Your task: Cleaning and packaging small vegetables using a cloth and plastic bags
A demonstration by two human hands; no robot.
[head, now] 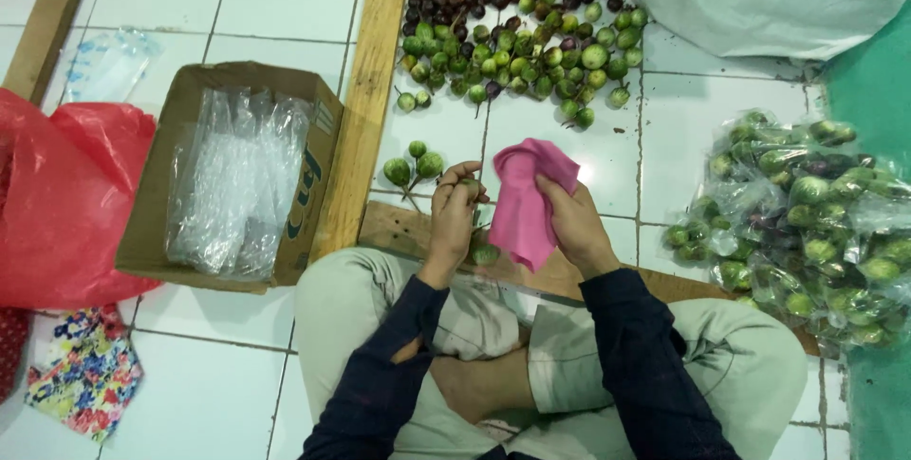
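We sit on the floor point(228, 5). Loose fruit pile point(517, 38) lies ahead of us; three stray fruits point(413, 166) just left of our left hand point(454, 218). Cloth point(527, 199) between both hands, right hand point(574, 223) beside it. Box point(161, 204) of plastic bags point(232, 180) to our left, beyond a plank point(365, 109). Bagged fruit point(807, 223) heaped to our right.
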